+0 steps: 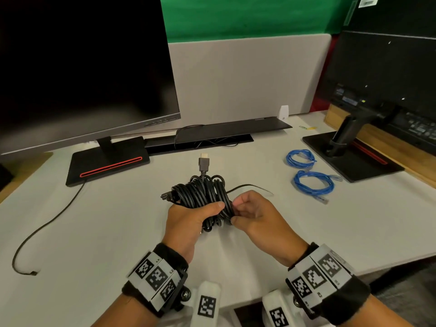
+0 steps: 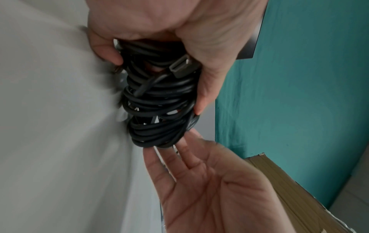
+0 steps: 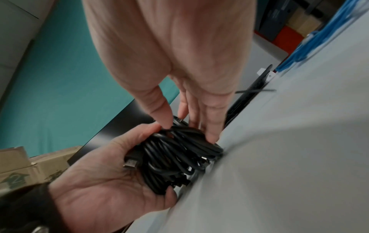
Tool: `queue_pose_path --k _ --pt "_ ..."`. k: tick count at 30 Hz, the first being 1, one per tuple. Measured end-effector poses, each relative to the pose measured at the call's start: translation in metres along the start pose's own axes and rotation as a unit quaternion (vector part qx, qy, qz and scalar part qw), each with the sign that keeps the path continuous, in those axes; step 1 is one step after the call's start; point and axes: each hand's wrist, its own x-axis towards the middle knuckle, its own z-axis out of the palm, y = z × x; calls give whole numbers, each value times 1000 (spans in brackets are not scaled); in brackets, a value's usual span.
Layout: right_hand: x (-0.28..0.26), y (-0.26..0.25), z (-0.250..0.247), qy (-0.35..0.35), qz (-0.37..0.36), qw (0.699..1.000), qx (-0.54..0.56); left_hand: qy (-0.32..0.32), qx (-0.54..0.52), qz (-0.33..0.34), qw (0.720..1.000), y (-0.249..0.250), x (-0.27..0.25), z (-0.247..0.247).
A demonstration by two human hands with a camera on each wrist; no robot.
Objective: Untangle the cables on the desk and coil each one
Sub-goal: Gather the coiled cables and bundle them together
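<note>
A thick black cable bundle (image 1: 207, 197) is held just above the white desk (image 1: 118, 232). My left hand (image 1: 188, 218) grips it from the left, thumb over the top strands. My right hand (image 1: 252, 215) pinches the bundle's right edge between thumb and fingers. An HDMI plug (image 1: 204, 162) sticks up from the far side. In the left wrist view the bundle (image 2: 159, 110) sits in the left hand (image 2: 179, 31), a second plug (image 2: 180, 66) lies against the palm, and the right hand's fingers (image 2: 179, 151) touch its lower end. The right wrist view shows the right hand (image 3: 179, 63) pinching the bundle (image 3: 179, 154).
Two coiled blue cables (image 1: 300, 159) (image 1: 315, 184) lie on the desk to the right. A thin black strand (image 1: 250, 186) trails right from the bundle. A monitor base (image 1: 106, 164) stands far left, its black cord (image 1: 47, 223) running across the desk. Another monitor stand (image 1: 349, 152) is at the far right.
</note>
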Motion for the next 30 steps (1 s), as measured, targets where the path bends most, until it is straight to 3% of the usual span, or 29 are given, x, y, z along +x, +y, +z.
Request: queue_pose_path --k 4,6,10,14,18,20,22,24,26,28,30 --pt "2 -4 -10 12 27 998 -58 6 3 -3 1000 -2 0 0" --pt "4 -6 -29 43 31 989 -139 6 6 -6 1000 -2 2 -1" --pt "24 -3 -90 149 35 912 -382 3 7 -11 1000 -2 3 -2" --pt "47 7 -135 75 179 825 -532 0 12 -8 1000 -3 2 -2" --pt "56 9 -139 38 177 789 -587 -4 15 -9 1000 -2 2 -2" --pt "59 9 -135 46 150 803 -575 -6 19 -9 1000 -2 2 -3" --pt "60 7 -128 82 115 844 -517 -7 19 -8 1000 -2 3 -4" --pt "58 0 -118 141 92 913 -372 -9 19 -8 1000 -2 3 -5" --pt "52 -11 -106 152 101 971 -154 -9 17 -10 1000 -1 4 -7" --pt "47 -20 -96 108 131 985 16 -12 12 -13 1000 -1 5 -8" --pt "44 -25 -88 51 163 979 111 -21 12 -14 1000 0 4 -8"
